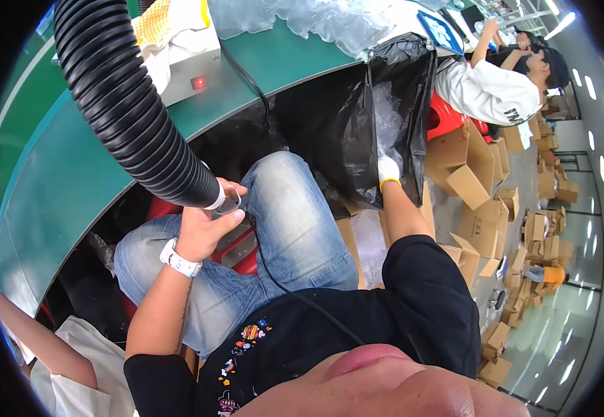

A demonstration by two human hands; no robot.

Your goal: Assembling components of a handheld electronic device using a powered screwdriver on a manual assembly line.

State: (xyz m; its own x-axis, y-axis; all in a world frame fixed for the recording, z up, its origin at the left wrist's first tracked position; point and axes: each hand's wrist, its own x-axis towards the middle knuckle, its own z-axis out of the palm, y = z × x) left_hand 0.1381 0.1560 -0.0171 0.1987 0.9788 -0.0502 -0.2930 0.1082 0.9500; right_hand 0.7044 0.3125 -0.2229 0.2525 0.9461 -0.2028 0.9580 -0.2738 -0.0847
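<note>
My left hand, bare and with a white watch at the wrist, is closed around a small clear round piece. That piece sits at the lower end of a thick black ribbed hose; whether it is fixed to the hose I cannot tell. In a white glove with a yellow cuff, my right hand reaches into a large black plastic bag on the right. It appears closed on crumpled clear plastic film there, though its fingertips are hidden.
A green curved table carries a grey box with a red light, a yellow-dotted glove and clear plastic bags. Open cardboard boxes stand at right, near a person in white. Another person's arm shows at lower left.
</note>
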